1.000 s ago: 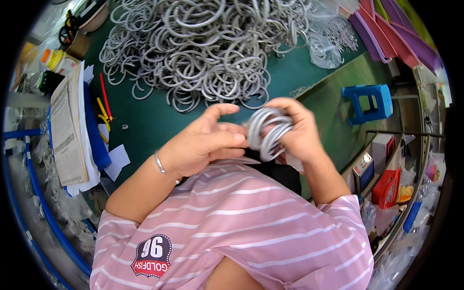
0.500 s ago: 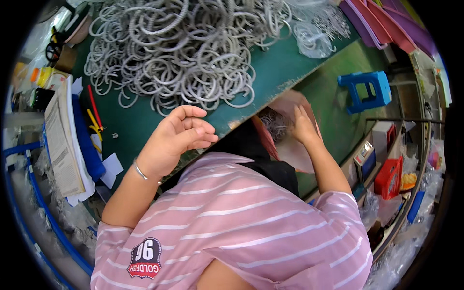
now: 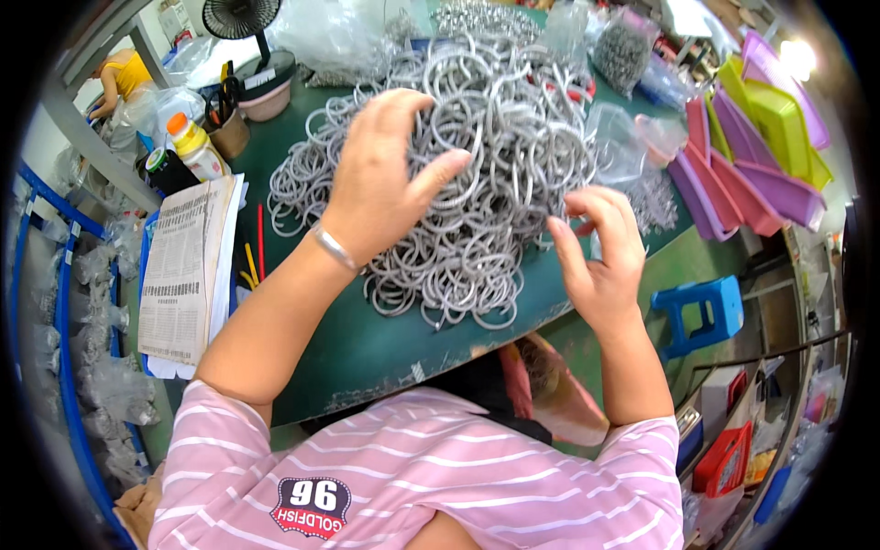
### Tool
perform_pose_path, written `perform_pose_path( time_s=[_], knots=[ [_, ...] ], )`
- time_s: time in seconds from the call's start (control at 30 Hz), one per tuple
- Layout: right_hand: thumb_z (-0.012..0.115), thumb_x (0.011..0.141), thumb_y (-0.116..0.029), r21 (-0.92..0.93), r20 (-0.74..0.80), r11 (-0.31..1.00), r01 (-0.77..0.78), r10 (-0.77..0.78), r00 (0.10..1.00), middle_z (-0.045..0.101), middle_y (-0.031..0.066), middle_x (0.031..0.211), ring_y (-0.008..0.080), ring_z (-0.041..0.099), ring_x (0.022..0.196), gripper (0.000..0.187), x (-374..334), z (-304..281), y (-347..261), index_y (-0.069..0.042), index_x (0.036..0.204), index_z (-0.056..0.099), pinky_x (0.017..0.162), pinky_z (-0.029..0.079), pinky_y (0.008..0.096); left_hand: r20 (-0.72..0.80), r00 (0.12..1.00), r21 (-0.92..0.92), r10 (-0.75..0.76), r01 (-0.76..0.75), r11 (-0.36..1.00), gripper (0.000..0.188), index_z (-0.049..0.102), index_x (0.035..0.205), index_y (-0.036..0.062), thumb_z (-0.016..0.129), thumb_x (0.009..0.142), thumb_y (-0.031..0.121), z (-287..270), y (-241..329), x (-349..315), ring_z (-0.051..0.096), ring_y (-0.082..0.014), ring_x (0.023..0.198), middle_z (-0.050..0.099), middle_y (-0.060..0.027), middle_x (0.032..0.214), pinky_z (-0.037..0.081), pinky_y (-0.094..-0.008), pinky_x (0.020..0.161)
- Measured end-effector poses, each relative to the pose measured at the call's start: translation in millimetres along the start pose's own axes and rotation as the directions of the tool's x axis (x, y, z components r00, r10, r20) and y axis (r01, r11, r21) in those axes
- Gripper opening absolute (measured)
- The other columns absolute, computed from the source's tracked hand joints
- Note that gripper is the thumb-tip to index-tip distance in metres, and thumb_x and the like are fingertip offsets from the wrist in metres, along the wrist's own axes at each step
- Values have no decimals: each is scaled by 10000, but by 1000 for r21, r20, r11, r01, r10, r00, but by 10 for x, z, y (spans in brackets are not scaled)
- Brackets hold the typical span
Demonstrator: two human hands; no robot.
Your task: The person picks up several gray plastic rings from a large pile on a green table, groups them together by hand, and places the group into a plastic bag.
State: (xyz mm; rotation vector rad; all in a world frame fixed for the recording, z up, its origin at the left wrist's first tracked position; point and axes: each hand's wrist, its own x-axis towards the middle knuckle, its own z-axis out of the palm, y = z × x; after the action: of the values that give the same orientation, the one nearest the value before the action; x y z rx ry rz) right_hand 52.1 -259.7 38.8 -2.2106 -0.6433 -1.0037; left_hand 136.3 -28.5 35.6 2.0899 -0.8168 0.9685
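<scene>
A large heap of grey metal rings, bangle-like with a twisted surface point(image 3: 458, 266), covers the middle of the green table point(image 3: 339, 367). Over the heap's left side is my left hand point(image 3: 380, 179), thumb and fingers spread apart, with a silver bangle on its wrist. My right hand point(image 3: 605, 261) hovers at the heap's right edge, fingers bent and thumb held away from them. Nothing shows in either hand. Below the table edge, a pinkish sack point(image 3: 568, 403) stands open, partly hidden, with grey pieces inside.
Left on the table are newspapers point(image 3: 174, 284), red and yellow pens, a bottle with an orange cap point(image 3: 194, 147) and a small fan point(image 3: 240, 16). A bag of small metal parts point(image 3: 625, 50) and coloured plastic trays point(image 3: 733, 183) stand right. A blue stool point(image 3: 701, 312) is on the floor.
My right hand has come up from the sack to the ring heap. My left hand has moved forward over the heap and opened wider. The view has tilted up.
</scene>
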Motion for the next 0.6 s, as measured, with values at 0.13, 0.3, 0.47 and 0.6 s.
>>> perform_pose_path(
  time_s=[0.13, 0.3, 0.47, 0.6],
  knots=[
    [685, 767, -85, -170, 25, 985, 41, -37, 999, 579, 193, 1016, 361, 551, 954, 326, 592, 95, 47, 34, 1052, 578, 839, 445, 403, -43, 999, -14, 1, -2, 1000, 521, 470, 1181, -29, 672, 826, 294, 195, -49, 274, 464, -330, 1106, 493, -196, 1158, 378, -389, 962],
    [651, 800, -101, -27, 353, 999, -43, 50, 934, 611, 150, 815, 294, 591, 788, 130, 1027, 152, 138, 2, 877, 635, 710, 461, 370, 45, 993, 12, -112, 112, 994, 315, 558, 1041, -19, 646, 832, 199, 200, -326, 568, 577, -276, 857, 583, -152, 903, 457, -361, 775],
    [661, 795, -99, -6, 531, 992, -130, 113, 840, 604, 151, 742, 258, 597, 712, 124, 1225, 64, 115, 16, 831, 633, 664, 466, 336, 131, 977, -1, -167, 168, 986, 179, 596, 851, 9, 673, 801, 162, 93, -366, 797, 593, -242, 658, 593, -93, 672, 470, -348, 628],
    [653, 825, -104, 33, 418, 995, -93, 71, 906, 624, 122, 774, 205, 596, 719, 130, 1358, 34, 237, 16, 871, 635, 674, 471, 326, 242, 970, -313, -26, 103, 944, 144, 597, 804, 11, 673, 825, 132, -199, -279, 1084, 491, -58, 595, 573, 2, 654, 419, -235, 544]
  ],
)
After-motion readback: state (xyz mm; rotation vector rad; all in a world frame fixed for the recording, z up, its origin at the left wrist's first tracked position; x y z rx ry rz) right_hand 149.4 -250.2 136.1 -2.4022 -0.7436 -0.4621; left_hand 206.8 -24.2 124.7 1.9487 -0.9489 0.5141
